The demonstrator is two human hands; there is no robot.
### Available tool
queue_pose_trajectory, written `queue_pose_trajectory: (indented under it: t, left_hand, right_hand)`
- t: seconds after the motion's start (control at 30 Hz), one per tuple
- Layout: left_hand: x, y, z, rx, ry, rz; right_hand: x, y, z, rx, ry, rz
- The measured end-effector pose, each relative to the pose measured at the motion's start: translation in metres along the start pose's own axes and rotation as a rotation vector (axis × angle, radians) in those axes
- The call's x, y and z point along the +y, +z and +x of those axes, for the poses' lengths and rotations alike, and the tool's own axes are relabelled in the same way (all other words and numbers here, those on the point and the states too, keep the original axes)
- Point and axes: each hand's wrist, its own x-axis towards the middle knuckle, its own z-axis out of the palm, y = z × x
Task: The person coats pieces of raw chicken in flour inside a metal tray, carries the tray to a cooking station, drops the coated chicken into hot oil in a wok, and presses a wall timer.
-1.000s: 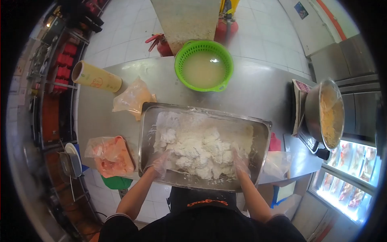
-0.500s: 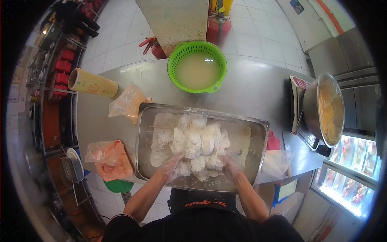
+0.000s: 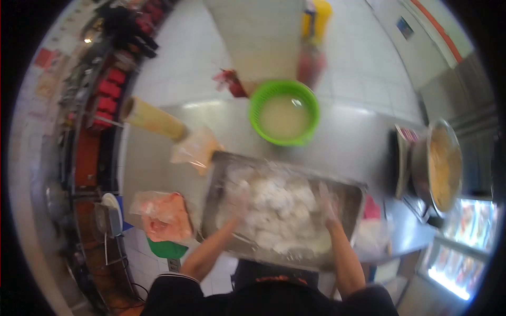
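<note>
A large metal tray (image 3: 349, 221) in front of me holds flour-coated pieces (image 3: 279, 197) heaped in loose white flour. My left hand (image 3: 238, 204) is at the left side of the heap, fingers stretched out and smeared by motion. At the heap's right side is my right hand (image 3: 329, 204), held flat with its fingers pointing away from me. Both look covered in thin clear gloves dusted white. Neither hand grasps a piece; blur hides whether they touch the heap.
Behind the tray stands a green basket (image 3: 254, 117) with cloudy liquid. To the left are a film roll (image 3: 155, 118), a bag of orange-tan stuff (image 3: 197, 150) and bagged pink meat (image 3: 166, 218). A metal bowl (image 3: 420, 171) stands at right beside a scale (image 3: 401, 158).
My hands have come out from under the near part of the heap and moved farther up along its sides, fingers straightened. The heap looks flatter. The whole view has shifted and blurred.
</note>
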Motion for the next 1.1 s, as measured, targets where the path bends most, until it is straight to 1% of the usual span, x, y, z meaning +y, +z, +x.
queue_pose_trajectory:
  t: [0.03, 0.1, 0.13, 0.17, 0.2, 0.23, 0.27, 0.3, 0.37, 0.4, 0.43, 0.47, 0.5, 0.53, 0.6, 0.67, 0.7, 0.73, 0.77, 0.8, 0.83, 0.87, 0.93, 0.97, 1.07, 1.1]
  left_hand:
    - [-0.014, 0.021, 0.002, 0.038, 0.169, 0.038]
    - [-0.016, 0.032, 0.017, 0.119, 0.372, 0.031]
    - [0.035, -0.015, 0.028, -0.116, 0.002, -0.268]
    - [0.059, -0.029, 0.032, -0.233, -0.166, -0.441]
    - [0.082, -0.042, 0.036, -0.322, -0.355, -0.593]
    - [0.059, -0.01, 0.028, -0.333, -0.286, -0.841]
    - [0.061, -0.011, 0.023, -0.337, -0.25, -0.966]
    - [0.063, -0.012, 0.018, -0.347, -0.214, -1.093]
    - [0.071, -0.024, 0.017, -0.638, -0.631, -1.233]
    - [0.072, -0.035, 0.017, -0.648, -0.63, -1.241]
    - [0.07, -0.047, 0.013, -0.677, -0.38, -1.135]
    - [0.068, -0.056, 0.012, -0.689, -0.257, -1.043]
    - [0.066, -0.065, 0.011, -0.688, -0.138, -0.952]
    - [0.066, -0.07, 0.014, -0.69, -0.138, -0.879]
    - [0.105, -0.114, -0.009, -0.596, -0.275, -1.236]
    - [0.073, -0.111, -0.03, -0.497, -0.409, -1.194]
    - [0.055, -0.11, -0.034, -0.466, -0.361, -1.175]
    - [0.04, -0.107, -0.039, -0.424, -0.311, -1.157]
    - [0.028, -0.101, -0.044, -0.441, -0.304, -1.164]
    - [0.017, -0.097, -0.051, -0.207, -0.208, -0.779]
    - [0.027, -0.105, -0.051, -0.093, -0.153, -0.589]
    - [0.038, -0.112, -0.051, 0.025, -0.122, -0.387]
    - [0.117, -0.158, -0.028, -0.179, -0.778, -0.546]
    - [0.108, -0.146, -0.019, -0.185, -0.757, -0.447]
    - [0.048, -0.075, 0.019, -0.112, -0.474, -0.198]
    - [0.04, -0.059, 0.031, -0.092, -0.419, -0.187]
  right_hand:
    - [0.002, 0.008, 0.005, -0.184, 0.082, 0.138]
    - [0.004, 0.026, 0.005, -0.458, 0.236, 0.306]
    - [0.009, 0.038, 0.009, -0.505, 0.177, 0.287]
    - [0.009, 0.046, 0.014, -0.537, 0.121, 0.268]
    - [-0.013, 0.055, 0.013, -0.567, 0.105, 0.261]
    - [-0.042, 0.062, -0.005, -0.602, 0.245, 0.326]
    - [-0.059, 0.065, -0.016, -0.624, 0.392, 0.391]
    - [-0.059, 0.067, -0.01, -0.626, 0.394, 0.385]
    - [-0.046, 0.068, 0.011, -0.713, 0.324, 0.267]
    - [-0.039, 0.064, 0.014, -0.703, 0.324, 0.261]
    - [-0.028, 0.056, 0.013, -0.628, 0.238, 0.131]
    - [-0.013, 0.046, 0.012, -0.544, 0.163, 0.0]
    - [-0.035, 0.044, -0.013, -0.535, 0.146, -0.087]
    - [-0.057, 0.04, -0.035, -0.621, 0.148, -0.125]
    - [-0.094, 0.037, -0.082, -0.732, 0.086, -0.181]
    - [-0.085, 0.024, -0.103, -0.698, -0.047, -0.309]
    - [-0.081, 0.015, -0.107, -0.727, -0.237, -0.446]
    - [-0.067, 0.001, -0.106, -0.699, -0.227, -0.451]
    - [-0.044, -0.013, -0.099, -0.573, -0.273, -0.488]
    - [-0.026, -0.024, -0.088, -0.457, -0.321, -0.522]
    - [-0.016, -0.029, -0.078, -0.457, -0.318, -0.524]
    - [-0.007, -0.032, -0.068, -0.286, -0.229, -0.338]
    - [0.013, -0.031, -0.037, -0.13, -0.141, -0.157]
    - [0.025, -0.028, -0.016, -0.134, -0.035, -0.068]
    - [0.015, -0.002, 0.026, -0.206, 0.182, 0.023]
    - [-0.002, 0.015, 0.027, -0.417, 0.171, -0.074]
